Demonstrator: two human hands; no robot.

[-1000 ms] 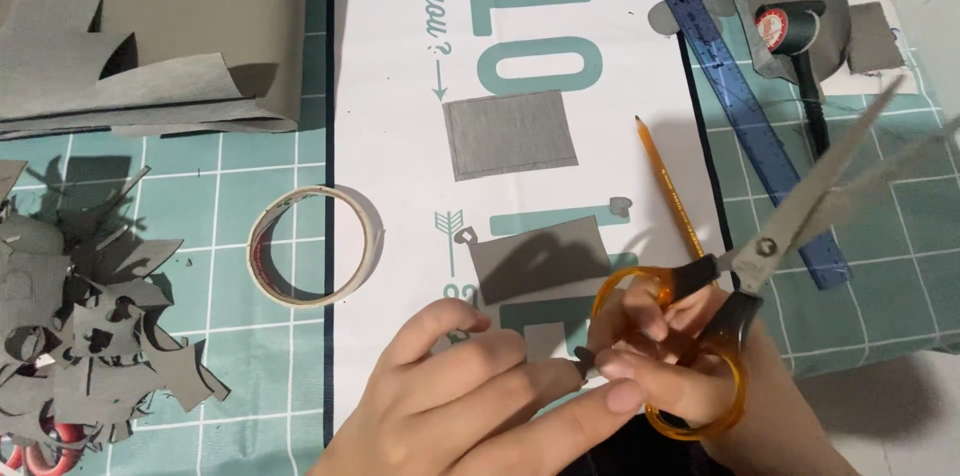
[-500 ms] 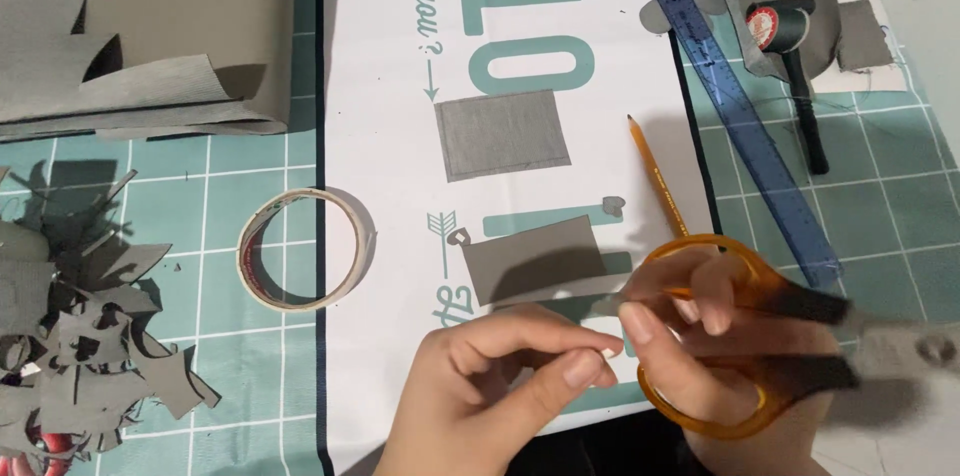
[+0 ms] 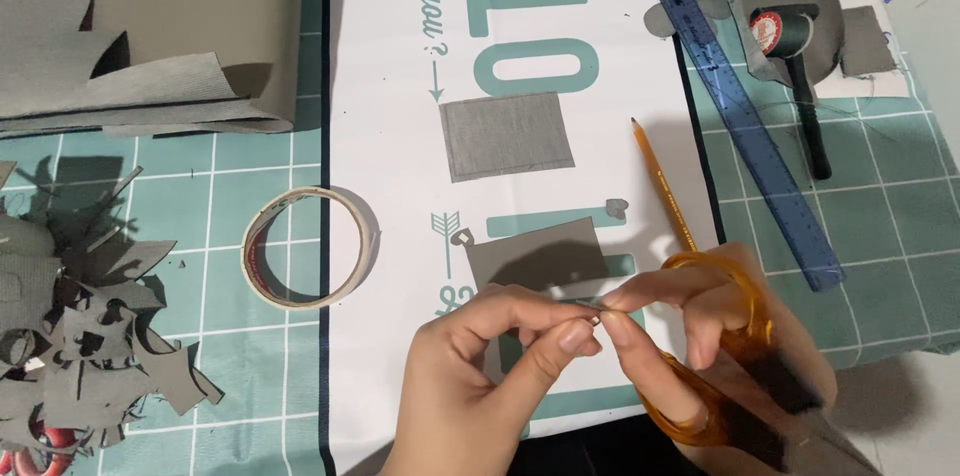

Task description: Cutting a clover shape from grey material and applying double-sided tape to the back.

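Grip: the left hand [image 3: 480,376] pinches a tiny grey scrap [image 3: 592,313] between thumb and forefinger; the right hand's [image 3: 690,336] fingertips meet it from 3 o'clock, closed on the same scrap, while its other fingers sit through the loops of the orange-handled scissors [image 3: 720,376].
Change: a second ago the scissors stood up with blades aimed toward 1 o'clock; half a second ago they swung flat toward 3 o'clock; now the blades point down to 5 o'clock, out of the frame's bottom edge.
Meaning: cutting looks paused, the fingers handling the small cut piece instead.
Scissors axis: long axis runs 11 to 5 o'clock, handles at 11.
Scrap: just at the fingertips, too small to tell its axis.
Around: a grey fabric rectangle [image 3: 540,258] at 11 o'clock of the pinch, a pencil [image 3: 662,184] at 1 o'clock, a blue ruler [image 3: 745,126] beyond it, a tape roll [image 3: 308,246] at 9 o'clock.
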